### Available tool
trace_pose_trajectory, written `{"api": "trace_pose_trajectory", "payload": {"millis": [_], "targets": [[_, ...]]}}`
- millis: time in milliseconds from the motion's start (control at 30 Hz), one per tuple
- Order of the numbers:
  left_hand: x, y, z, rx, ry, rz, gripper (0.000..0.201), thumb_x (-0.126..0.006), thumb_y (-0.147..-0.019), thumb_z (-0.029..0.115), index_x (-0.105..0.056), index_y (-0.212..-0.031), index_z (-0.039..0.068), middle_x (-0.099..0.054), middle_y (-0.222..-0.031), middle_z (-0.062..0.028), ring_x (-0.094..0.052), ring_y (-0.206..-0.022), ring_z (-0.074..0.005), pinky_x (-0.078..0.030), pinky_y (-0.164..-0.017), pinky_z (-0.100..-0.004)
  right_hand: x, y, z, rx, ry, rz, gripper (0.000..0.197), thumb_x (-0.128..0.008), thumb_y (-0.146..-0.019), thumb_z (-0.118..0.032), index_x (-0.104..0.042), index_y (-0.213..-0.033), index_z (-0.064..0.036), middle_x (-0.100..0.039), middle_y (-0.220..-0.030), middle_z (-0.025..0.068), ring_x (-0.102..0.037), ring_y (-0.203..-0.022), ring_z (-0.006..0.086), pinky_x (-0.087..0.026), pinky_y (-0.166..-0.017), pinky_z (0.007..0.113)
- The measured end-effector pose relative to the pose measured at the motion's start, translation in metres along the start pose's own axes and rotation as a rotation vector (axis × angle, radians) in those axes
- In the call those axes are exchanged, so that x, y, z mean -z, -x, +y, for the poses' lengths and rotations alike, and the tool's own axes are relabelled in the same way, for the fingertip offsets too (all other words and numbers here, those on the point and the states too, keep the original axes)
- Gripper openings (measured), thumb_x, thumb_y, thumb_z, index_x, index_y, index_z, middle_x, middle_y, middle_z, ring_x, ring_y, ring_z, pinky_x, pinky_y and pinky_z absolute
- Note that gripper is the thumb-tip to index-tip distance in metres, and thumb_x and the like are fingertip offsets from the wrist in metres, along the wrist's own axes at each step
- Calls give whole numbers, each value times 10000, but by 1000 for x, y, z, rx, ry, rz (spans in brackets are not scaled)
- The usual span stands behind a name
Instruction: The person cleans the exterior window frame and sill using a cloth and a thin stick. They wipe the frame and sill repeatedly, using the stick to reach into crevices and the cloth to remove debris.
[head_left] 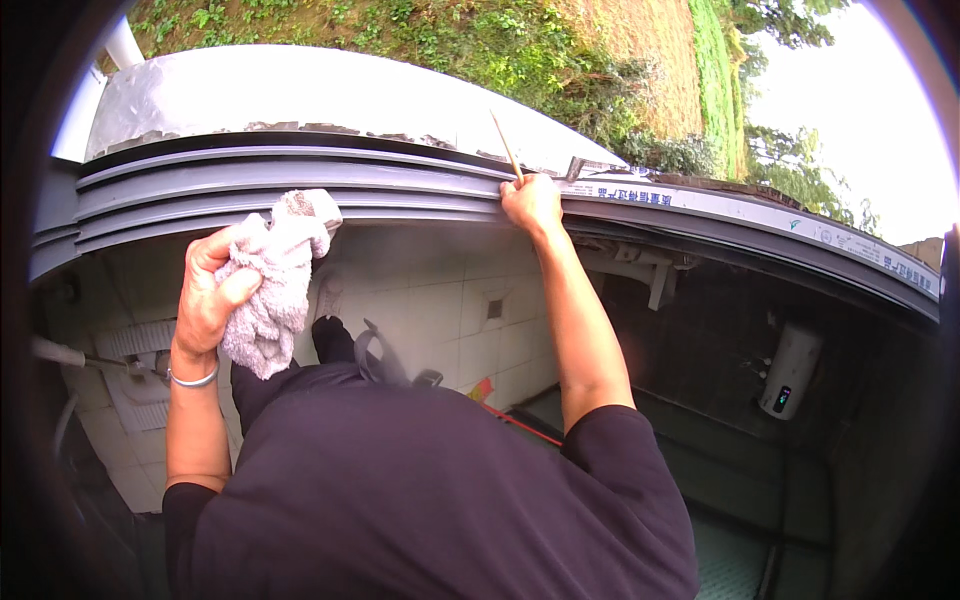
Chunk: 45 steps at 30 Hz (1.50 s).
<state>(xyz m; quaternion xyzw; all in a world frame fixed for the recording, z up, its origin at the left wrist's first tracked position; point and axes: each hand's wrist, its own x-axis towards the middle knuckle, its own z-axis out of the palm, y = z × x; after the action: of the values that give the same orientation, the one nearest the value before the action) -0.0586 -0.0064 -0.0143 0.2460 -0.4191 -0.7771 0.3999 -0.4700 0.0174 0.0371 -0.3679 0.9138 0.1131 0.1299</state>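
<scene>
A bunched, pale grey terry cloth is gripped in my left hand, its top corner darkened by dirt. It hangs just in front of the grey metal window track. Further right, my right hand is closed around a thin wooden stick, whose tip points up and away beyond the frame. That hand rests at the track, where the ribbed grey rails meet a stretch covered by printed white protective film. The lower end of the stick is hidden by my fingers.
Outside lies a white ledge with a rough, dirty edge, then a green slope. Below me are a tiled floor with a square drain, a squat toilet at left and a white water heater at right.
</scene>
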Motion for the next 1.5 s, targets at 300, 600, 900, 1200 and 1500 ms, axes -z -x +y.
{"api": "trace_pose_trajectory", "payload": {"millis": [300,600,900,1200,1500], "targets": [[-20,-3,14,35,-51,-47,321,-622,-791,107,-656,-1072,-45,-685,-936,-56,-618,-860,-101,-497,-805,-265,37,68,13,470,-857,-25,270,-596,-945,-212,-698,-791,-15,-684,-743,45,-621,-728,110,-493,-716,271],[-166,-65,45,26,283,-219,561,-670,-748,215,-537,-1226,-47,-648,-1100,-130,-620,-1035,-214,-473,-952,-338,-33,131,120,536,-1260,-13,529,-300,-1055,-352,-681,-956,1,-681,-908,99,-601,-683,136,-511,-673,277],[-138,-184,-65,156,112,-287,228,-558,-961,124,-591,-1134,-21,-640,-1038,-61,-624,-925,-148,-533,-830,-304,-34,142,161,351,-1481,393,378,-385,-1046,-254,-611,-1054,49,-660,-816,139,-634,-613,151,-530,-575,246],[-19,-4,61,-159,21,103,308,-519,-907,50,-554,-1200,-40,-625,-1129,-117,-617,-1042,-189,-501,-925,-331,-34,132,51,586,-1747,-15,246,-509,-993,-160,-622,-1034,55,-681,-852,173,-675,-654,212,-553,-585,292],[2,112,128,-452,57,587,468,-542,-855,201,-514,-1278,2,-605,-1214,-196,-611,-1103,-327,-485,-984,-459,-1,124,-96,943,-1579,-233,244,-516,-993,-145,-613,-1105,48,-678,-963,178,-690,-808,220,-555,-650,288]]}}
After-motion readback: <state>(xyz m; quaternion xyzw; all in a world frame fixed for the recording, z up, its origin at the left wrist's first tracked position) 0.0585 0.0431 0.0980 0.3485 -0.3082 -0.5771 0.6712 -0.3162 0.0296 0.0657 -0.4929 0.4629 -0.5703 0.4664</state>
